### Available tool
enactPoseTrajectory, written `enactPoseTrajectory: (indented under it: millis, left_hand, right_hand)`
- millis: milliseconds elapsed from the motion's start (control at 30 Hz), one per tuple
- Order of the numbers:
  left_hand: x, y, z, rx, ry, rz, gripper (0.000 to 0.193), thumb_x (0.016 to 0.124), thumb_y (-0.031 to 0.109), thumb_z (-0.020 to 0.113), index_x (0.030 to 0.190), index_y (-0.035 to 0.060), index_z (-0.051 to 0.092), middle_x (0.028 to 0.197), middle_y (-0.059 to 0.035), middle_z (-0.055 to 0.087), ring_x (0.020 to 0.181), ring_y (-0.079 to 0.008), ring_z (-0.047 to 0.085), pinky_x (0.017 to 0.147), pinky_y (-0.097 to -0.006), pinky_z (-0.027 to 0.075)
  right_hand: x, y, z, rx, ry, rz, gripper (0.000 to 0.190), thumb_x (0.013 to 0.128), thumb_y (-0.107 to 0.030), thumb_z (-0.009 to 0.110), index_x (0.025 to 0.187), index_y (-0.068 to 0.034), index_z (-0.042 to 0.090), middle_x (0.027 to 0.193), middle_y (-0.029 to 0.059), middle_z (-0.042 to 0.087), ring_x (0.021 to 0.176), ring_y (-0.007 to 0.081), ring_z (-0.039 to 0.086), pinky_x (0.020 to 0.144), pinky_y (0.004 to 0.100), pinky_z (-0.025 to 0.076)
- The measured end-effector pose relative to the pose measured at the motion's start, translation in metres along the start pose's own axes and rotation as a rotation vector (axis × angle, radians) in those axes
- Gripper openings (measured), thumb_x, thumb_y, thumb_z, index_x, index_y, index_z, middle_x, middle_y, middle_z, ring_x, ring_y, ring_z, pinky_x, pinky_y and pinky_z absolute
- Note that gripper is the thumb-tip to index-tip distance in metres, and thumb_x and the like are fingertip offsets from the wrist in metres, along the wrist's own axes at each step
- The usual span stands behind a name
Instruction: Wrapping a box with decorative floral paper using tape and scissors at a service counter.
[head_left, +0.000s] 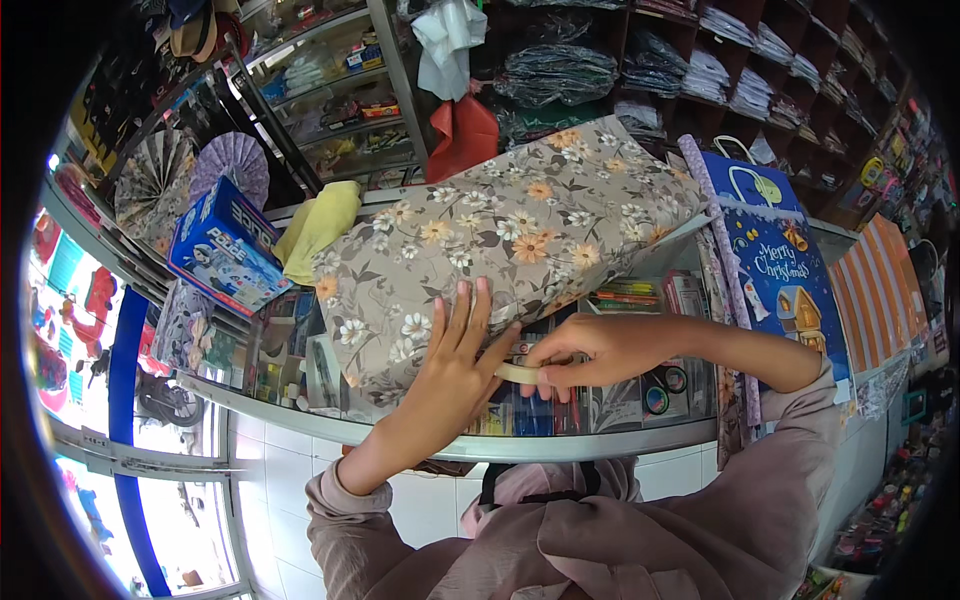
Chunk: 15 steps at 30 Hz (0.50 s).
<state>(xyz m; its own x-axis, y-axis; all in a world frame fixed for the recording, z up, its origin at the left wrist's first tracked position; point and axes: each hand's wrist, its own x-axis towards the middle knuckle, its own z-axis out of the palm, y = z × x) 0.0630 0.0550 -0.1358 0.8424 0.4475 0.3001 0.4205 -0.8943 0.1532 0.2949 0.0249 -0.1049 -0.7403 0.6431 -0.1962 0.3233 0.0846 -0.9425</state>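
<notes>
Floral wrapping paper (480, 225), grey-beige with white and orange flowers, lies folded over the glass counter. My left hand (461, 345) rests on the paper's near edge with its fingers spread and the palm down. Just right of it, my right hand (577, 356) grips a roll of clear tape (519, 373) by its right side. The roll's left end comes close to my left thumb; whether they touch, I cannot tell. Part of the roll is hidden by my right fingers. What lies beneath the paper is covered.
A blue toy box (225, 255) and a yellow cloth (326, 229) sit at the left. Rolled wrapping paper (724, 277), a blue Christmas gift bag (780, 277) and orange-striped bags (877, 292) are at the right. The counter's metal edge (525, 450) runs before me.
</notes>
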Motion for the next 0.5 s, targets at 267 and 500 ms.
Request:
enactPoseTrajectory:
  millis: [267, 500]
  left_hand:
    - [-0.002, 0.001, 0.0, -0.002, -0.076, -0.026, 0.044, 0.081, 0.012, 0.065, 0.123, -0.0011, 0.059, 0.153, -0.0298, 0.017, 0.143, -0.0451, 0.017, 0.113, -0.0587, 0.018]
    - [-0.001, -0.002, 0.005, 0.067, 0.019, 0.025, 0.031, 0.077, 0.015, 0.069, 0.097, -0.0079, 0.062, 0.15, -0.0328, 0.023, 0.139, -0.047, 0.026, 0.111, -0.0566, 0.026]
  right_hand:
    - [-0.011, 0.02, -0.002, -0.116, 0.119, -0.097, 0.024, 0.093, -0.02, 0.054, 0.088, 0.0, 0.067, 0.073, 0.0034, 0.065, 0.066, 0.0087, 0.059, 0.059, 0.0254, 0.045]
    - [-0.01, 0.023, 0.001, -0.042, 0.077, -0.129, 0.022, 0.092, -0.017, 0.051, 0.093, -0.002, 0.066, 0.072, 0.0021, 0.059, 0.061, 0.0067, 0.051, 0.055, 0.0259, 0.04]
